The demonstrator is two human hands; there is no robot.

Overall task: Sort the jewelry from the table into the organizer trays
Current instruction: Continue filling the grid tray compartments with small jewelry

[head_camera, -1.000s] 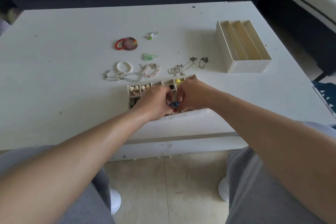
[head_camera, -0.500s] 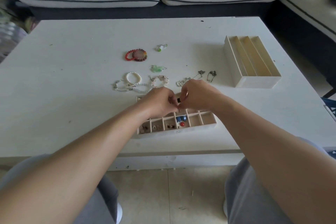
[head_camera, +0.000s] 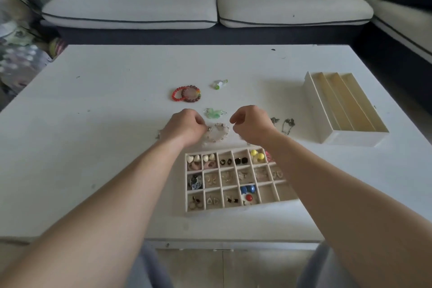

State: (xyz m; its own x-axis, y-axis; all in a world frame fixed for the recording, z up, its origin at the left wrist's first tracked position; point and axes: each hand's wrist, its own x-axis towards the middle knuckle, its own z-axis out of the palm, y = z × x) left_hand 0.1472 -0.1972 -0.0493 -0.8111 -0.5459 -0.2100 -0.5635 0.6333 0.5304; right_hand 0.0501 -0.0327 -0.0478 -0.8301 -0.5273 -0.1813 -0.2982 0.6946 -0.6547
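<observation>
Bead bracelet lies just beyond the tray — between the hands. Left hand is nearer, curled fingers at its left edge; right hand curled, just right of it. Can't tell if either holds anything.

Left hand: fingers curled away from the camera; contact with the pale pink bead bracelet cannot be resolved. Only a sliver of a pale beaded piece shows beside the wrist. Right hand: fingertips hidden. Right forearm covers the right column of the white compartment tray. Small gold-toned middle-row earrings: too small to identify.
</observation>
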